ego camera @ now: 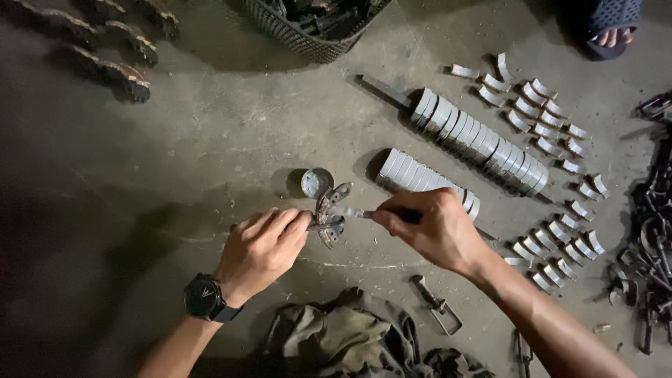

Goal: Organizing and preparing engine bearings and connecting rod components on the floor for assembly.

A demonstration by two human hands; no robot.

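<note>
My left hand (262, 248), with a black watch on its wrist, grips a curved metal shoe with holes (329, 213) and holds it upright over the concrete floor. In my right hand (434, 227) is a thin brush-like tool (360, 213), its tip touching the curved face of the shoe. A small round tin (316, 183) stands open on the floor just behind the shoe. Two long rows of grey curved lining pieces (476, 140) lie stacked on edge behind my right hand.
Several loose lining pieces (553, 133) are spread at the right. Dark metal parts (651, 238) pile along the right edge. A woven basket (308, 28) sits at the top, worn shoes (112, 49) top left, an olive cloth (343, 336) and a metal clamp (437, 304) near me. Another person's sandalled foot (610, 31) shows top right.
</note>
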